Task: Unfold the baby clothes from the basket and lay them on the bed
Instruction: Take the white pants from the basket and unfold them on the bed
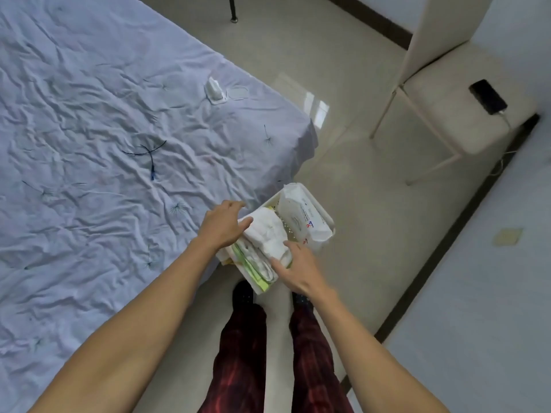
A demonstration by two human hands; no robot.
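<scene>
The folded clothes (265, 234) sit in the basket (325, 217) on the floor at the corner of the bed (104, 144). We are picking up: our left hand (222, 226) curls over the top white piece, our right hand (301, 268) pinches its near end. Next we lift clear of the rim and swing left onto open sheet just beside

White packet (304, 217) in basket (320, 205): print blurred, nothing legible.
</scene>
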